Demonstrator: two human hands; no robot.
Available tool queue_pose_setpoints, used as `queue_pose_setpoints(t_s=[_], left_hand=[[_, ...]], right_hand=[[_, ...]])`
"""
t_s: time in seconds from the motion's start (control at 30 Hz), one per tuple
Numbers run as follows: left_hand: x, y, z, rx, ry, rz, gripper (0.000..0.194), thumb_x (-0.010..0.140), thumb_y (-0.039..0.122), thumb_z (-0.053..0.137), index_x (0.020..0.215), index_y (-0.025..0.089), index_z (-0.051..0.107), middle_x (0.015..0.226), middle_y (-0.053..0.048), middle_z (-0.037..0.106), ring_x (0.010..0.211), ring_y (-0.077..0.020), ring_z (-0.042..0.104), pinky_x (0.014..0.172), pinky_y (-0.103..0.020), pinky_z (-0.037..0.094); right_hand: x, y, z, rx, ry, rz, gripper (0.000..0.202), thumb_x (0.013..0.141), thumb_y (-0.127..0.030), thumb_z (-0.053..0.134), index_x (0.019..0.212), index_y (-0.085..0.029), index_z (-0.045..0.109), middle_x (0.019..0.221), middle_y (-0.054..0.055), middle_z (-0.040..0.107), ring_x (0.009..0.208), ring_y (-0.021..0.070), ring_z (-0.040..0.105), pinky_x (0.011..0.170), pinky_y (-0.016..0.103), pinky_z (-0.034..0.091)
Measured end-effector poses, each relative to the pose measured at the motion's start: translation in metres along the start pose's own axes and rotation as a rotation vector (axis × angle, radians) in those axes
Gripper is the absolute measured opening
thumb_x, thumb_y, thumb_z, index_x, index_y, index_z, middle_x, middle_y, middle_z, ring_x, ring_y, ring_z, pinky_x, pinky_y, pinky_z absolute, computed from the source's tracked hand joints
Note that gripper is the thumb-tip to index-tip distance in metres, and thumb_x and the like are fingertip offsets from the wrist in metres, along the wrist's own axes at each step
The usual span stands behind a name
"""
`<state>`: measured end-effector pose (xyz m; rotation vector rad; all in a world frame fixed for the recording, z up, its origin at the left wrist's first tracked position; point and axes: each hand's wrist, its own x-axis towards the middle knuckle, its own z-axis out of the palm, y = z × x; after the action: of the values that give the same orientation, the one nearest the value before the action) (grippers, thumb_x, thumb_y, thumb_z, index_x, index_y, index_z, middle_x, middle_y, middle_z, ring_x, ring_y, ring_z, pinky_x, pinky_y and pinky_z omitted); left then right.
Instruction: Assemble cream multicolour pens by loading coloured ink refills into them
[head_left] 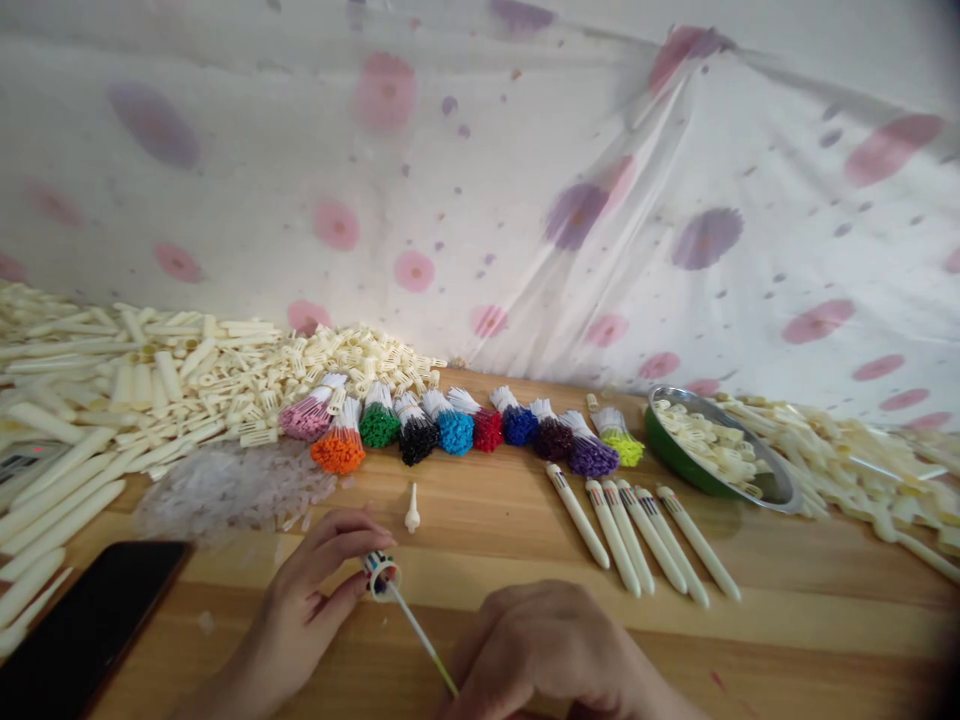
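Between thumb and fingers, my left hand point(315, 585) grips a short white slotted pen barrel piece point(395, 580) with coloured bits in its slots and its round open end facing me. My right hand point(544, 650) is closed on the near end of a thin white ink refill point(420, 632) with a yellow-green section. The refill's far end reaches the open end of the barrel piece; how deep it sits I cannot tell. Just beyond my left hand a small cream plastic part point(412, 510) lies on the wooden table point(465, 500).
Bundles of coloured refills point(456, 430) stretch across the middle. Several assembled pens point(619, 535) lie at right, near a green bowl point(679, 455) of cream parts. Cream parts point(150, 370) heap at left, behind clear plastic bits point(225, 490) and a black phone point(90, 625). A patterned sheet point(480, 180) hangs behind.
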<state>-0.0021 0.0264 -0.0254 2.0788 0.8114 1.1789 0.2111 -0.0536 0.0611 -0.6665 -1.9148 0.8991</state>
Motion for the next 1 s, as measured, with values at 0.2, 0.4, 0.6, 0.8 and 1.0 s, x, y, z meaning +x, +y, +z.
queue_pose_setpoints(t_s=[0.2,0.4,0.6,0.8,1.0], left_hand=[[-0.001,0.003,0.001,0.008,0.016,-0.001,0.037,0.075,0.003,0.058,0.096,0.032,0.067,0.096,-0.001,0.065,0.102,-0.0192,0.06,0.087,-0.026,0.048],[-0.001,0.006,0.002,-0.01,0.029,-0.026,0.033,0.074,0.005,0.059,0.092,0.031,0.07,0.093,-0.002,0.067,0.099,-0.0212,0.062,0.086,-0.03,0.05],[-0.003,0.008,0.005,-0.072,0.014,-0.059,0.04,0.073,0.002,0.057,0.094,0.033,0.069,0.096,-0.001,0.065,0.098,-0.0195,0.063,0.083,-0.027,0.051],[-0.005,0.02,0.012,-0.162,-0.006,-0.312,0.032,0.074,0.008,0.06,0.089,0.033,0.071,0.093,-0.002,0.065,0.09,-0.0201,0.064,0.059,-0.02,0.056],[-0.003,0.033,0.016,-0.202,-0.032,-0.39,0.024,0.074,0.012,0.064,0.089,0.029,0.072,0.089,-0.002,0.066,0.086,-0.0185,0.063,0.071,-0.023,0.052]], right_hand=[[0.004,0.004,0.007,0.049,0.03,0.131,0.013,0.084,-0.023,0.061,0.082,-0.015,0.07,0.071,0.007,0.072,0.068,0.0124,0.065,0.064,0.021,0.051],[0.005,0.007,0.01,0.061,0.041,0.23,0.014,0.084,-0.025,0.06,0.081,-0.017,0.07,0.071,0.006,0.072,0.07,0.0135,0.065,0.068,0.024,0.051],[0.004,0.019,0.016,0.086,0.112,0.302,0.014,0.084,-0.027,0.059,0.081,-0.017,0.069,0.073,0.005,0.071,0.065,0.011,0.065,0.062,0.021,0.051],[0.002,0.043,0.02,-0.351,0.169,0.103,0.015,0.086,-0.018,0.054,0.088,-0.016,0.069,0.068,0.006,0.068,0.06,0.0144,0.06,0.054,0.023,0.046],[0.001,0.045,0.023,-0.543,0.211,0.071,0.017,0.086,-0.015,0.05,0.089,-0.014,0.067,0.065,0.007,0.065,0.056,0.0151,0.057,0.051,0.024,0.042]])
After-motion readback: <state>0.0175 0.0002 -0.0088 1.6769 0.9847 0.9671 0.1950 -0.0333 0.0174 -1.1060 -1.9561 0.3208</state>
